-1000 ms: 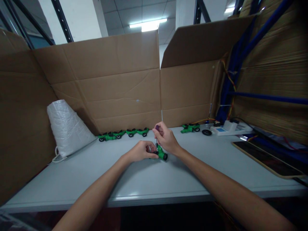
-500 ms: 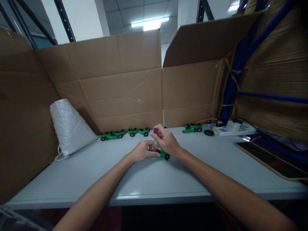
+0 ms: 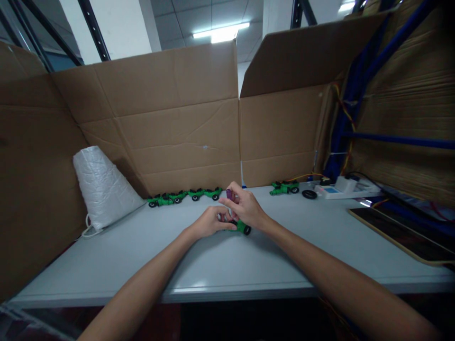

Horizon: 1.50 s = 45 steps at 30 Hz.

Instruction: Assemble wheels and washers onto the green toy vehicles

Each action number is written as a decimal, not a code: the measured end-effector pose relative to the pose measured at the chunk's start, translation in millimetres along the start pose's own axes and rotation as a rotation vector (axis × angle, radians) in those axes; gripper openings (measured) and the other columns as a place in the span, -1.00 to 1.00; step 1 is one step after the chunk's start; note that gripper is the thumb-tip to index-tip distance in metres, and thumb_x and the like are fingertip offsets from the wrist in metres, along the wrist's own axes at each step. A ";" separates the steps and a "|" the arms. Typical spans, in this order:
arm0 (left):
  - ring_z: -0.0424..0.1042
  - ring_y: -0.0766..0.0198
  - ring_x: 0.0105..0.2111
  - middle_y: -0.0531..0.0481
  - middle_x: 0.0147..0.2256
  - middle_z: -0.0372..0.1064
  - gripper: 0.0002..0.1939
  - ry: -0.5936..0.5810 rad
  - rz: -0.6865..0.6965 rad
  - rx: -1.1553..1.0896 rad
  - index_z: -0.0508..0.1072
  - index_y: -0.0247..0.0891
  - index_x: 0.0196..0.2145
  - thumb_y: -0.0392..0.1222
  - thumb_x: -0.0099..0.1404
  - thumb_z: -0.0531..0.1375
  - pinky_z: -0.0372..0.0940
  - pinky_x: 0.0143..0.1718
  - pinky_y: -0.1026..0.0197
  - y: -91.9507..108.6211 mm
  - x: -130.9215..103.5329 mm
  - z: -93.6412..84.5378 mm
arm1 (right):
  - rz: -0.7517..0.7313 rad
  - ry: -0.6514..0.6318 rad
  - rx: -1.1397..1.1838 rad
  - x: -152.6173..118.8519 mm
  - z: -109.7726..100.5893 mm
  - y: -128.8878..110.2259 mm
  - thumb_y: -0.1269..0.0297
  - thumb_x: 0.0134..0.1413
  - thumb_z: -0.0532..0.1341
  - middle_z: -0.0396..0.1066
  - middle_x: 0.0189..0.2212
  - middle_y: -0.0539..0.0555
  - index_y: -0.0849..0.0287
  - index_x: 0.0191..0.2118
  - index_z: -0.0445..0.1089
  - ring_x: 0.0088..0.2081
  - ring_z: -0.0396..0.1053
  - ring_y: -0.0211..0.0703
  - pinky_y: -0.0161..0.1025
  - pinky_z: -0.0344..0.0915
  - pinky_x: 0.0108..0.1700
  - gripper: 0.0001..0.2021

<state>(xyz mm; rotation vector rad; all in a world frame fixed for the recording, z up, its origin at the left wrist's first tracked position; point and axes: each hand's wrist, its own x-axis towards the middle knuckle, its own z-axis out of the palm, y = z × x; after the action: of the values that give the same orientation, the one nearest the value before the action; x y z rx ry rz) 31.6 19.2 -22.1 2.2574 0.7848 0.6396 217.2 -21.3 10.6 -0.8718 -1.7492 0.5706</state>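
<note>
On the table in front of me lies a green toy vehicle (image 3: 242,227) with black wheels. My left hand (image 3: 210,222) is closed on its left side, and the fingers cover much of it. Just above the toy, my right hand (image 3: 245,207) grips a small screwdriver by its purple handle (image 3: 229,193). The screwdriver stands roughly upright over the toy. Fingers hide its tip, so I cannot tell what it touches.
Several similar green toy vehicles (image 3: 185,195) line the cardboard wall (image 3: 177,132). Another green toy (image 3: 284,188) sits at the back right beside a black ring (image 3: 309,194) and a white power strip (image 3: 350,189). A white wrapped bundle (image 3: 103,189) stands left; a dark flat panel (image 3: 401,232) lies right.
The fingers of my right hand have shifted slightly around the purple handle. My left hand and the toy stay in place.
</note>
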 end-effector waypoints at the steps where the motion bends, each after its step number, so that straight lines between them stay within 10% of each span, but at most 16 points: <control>1: 0.32 0.31 -0.41 0.01 -0.40 0.45 -0.55 -0.003 0.002 -0.002 0.54 -0.32 -0.36 0.18 0.14 0.43 0.16 -0.37 0.27 1.1 -0.2 -0.2 | 0.009 -0.011 0.017 -0.3 0.5 -0.4 -0.06 0.25 0.23 0.28 -0.61 -0.15 0.03 -0.25 0.20 -0.64 0.29 -0.24 -0.33 0.13 -0.58 -0.69; 21: 0.23 0.34 -0.46 0.07 -0.46 0.36 -0.55 0.002 0.028 0.073 0.48 -0.31 -0.40 0.18 0.19 0.40 0.12 -0.39 0.29 11.0 -2.0 -0.1 | -0.089 -0.023 -0.177 5.3 -1.7 -1.4 0.10 0.36 0.12 0.31 -0.51 -0.06 0.07 -0.27 0.28 -0.49 0.29 -0.20 -0.31 0.14 -0.43 -0.80; 33: 0.25 0.35 -0.47 0.07 -0.45 0.38 -0.60 -0.010 0.015 0.052 0.52 -0.30 -0.37 0.14 0.22 0.39 0.15 -0.37 0.29 8.9 -1.6 -0.7 | 0.094 -0.230 0.291 11.6 -13.9 3.5 -0.11 0.25 0.23 0.23 -0.65 -0.16 0.10 -0.26 0.31 -0.71 0.13 -0.32 -0.35 0.07 -0.68 -0.65; 45: 0.39 0.28 -0.34 -0.08 -0.21 0.57 -0.61 -0.082 0.064 0.056 0.65 -0.29 -0.12 0.09 0.28 0.37 0.20 -0.30 0.28 10.6 -0.4 -5.2 | 0.062 -0.266 0.502 13.6 -11.6 10.0 -0.04 0.30 0.20 0.44 -0.37 -0.09 0.06 -0.02 0.17 -0.66 0.18 -0.39 -0.44 0.14 -0.71 -0.66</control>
<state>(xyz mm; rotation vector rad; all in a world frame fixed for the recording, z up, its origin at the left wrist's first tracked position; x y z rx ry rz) 31.9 14.7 -11.2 2.3518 0.7009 0.5569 228.5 -4.8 15.3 -0.5120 -1.7001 1.1501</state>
